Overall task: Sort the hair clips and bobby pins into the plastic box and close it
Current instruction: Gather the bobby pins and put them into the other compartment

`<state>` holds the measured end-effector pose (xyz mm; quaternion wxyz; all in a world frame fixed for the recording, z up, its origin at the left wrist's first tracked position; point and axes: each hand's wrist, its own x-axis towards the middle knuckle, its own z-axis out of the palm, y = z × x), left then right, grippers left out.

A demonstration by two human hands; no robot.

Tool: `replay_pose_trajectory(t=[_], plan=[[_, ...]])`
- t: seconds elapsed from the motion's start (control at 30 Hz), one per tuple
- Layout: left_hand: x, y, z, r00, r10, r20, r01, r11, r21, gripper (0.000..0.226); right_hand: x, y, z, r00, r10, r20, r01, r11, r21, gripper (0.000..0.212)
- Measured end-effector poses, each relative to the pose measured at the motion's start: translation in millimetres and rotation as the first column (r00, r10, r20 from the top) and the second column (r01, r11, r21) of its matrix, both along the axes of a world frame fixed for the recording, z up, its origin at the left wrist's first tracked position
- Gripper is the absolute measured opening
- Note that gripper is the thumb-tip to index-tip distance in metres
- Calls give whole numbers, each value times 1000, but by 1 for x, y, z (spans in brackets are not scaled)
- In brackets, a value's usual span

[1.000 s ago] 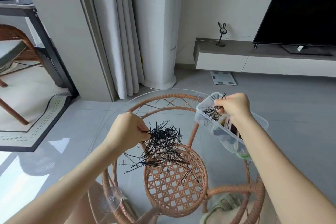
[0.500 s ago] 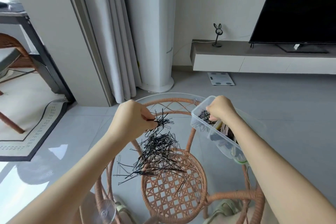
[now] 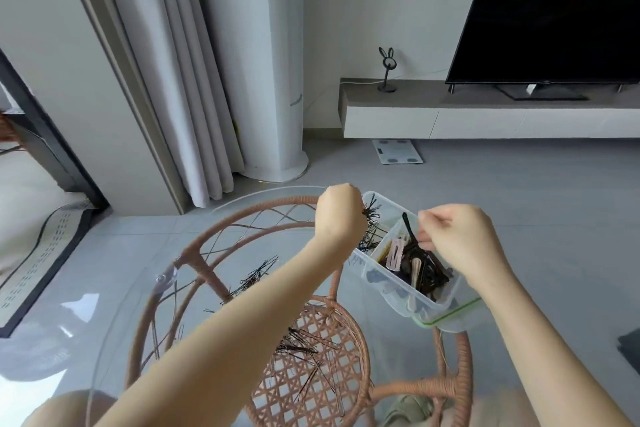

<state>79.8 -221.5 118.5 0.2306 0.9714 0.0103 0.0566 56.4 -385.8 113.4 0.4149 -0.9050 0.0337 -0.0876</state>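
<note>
The left hand (image 3: 341, 215) clutches a pin bunch (image 3: 371, 211) over the open box (image 3: 391, 295) at the table's (image 3: 114, 305) right, clips (image 3: 420, 269) inside, loose pins (image 3: 298, 347) left to gather; the right hand (image 3: 457, 243) is curled, holding what I cannot tell.

Counting one left hand (image 3: 341, 215) and one right hand (image 3: 460, 243); one clear plastic divided box (image 3: 391, 298); one green-edged clear lid (image 3: 446, 317); one pink rectangular hair clip (image 3: 394, 255); thin black metal bobby pins (image 3: 301, 347), too many for numbering; one round glass-topped rattan table (image 3: 242, 215); one black flat television (image 3: 554, 10); one white floor scale (image 3: 398, 151).
</note>
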Motion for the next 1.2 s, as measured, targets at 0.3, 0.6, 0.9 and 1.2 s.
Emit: replay_pose_trajectory(t=[0.3,0.6,0.9,1.2], plan=[[6,5,-21,934,-294,-202,308,951,41,20,-21,6,-9,997,71,14,-70,997,-16,23],[-72,150,-65,996,92,7,-91,989,-115,39,-97,72,-82,904,428,-17,-428,904,-2,42],[-155,170,-140,918,384,-97,-373,920,117,63,-38,153,-131,921,388,-42,-382,875,-296,57],[-97,150,-137,987,151,-55,-158,977,-142,48,-46,175,-122,686,724,-68,-727,685,-39,34]])
